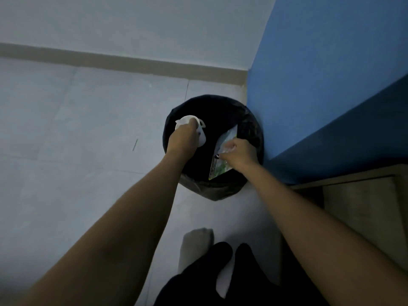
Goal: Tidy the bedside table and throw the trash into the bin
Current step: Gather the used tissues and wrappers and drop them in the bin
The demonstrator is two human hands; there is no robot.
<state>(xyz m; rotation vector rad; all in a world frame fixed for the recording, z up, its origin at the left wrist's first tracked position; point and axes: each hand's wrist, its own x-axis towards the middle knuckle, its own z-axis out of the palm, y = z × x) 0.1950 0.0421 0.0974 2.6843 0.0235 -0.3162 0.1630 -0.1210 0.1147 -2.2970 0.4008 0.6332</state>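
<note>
Left hand (182, 138) is clamped around a white crumpled paper cup (192, 129), fingers wrapped over its top, holding it above the left side of the bin opening. Right hand (239, 153) is pinched shut on a flat, shiny plastic snack wrapper with green print (221, 151), plus some clear crinkled plastic at the fingertips. Wrapper hangs tilted over the right half of the opening, lower corner pointing toward the near rim. Both items are over the bin and in the hands, not inside it. The round bin lined with a black plastic bag (212, 191) sits on the pale tiled floor (77, 129), tight against the blue wall corner (320, 85). Wooden furniture edge (364, 206) to the right. Grey-socked foot (196, 244) below.
</note>
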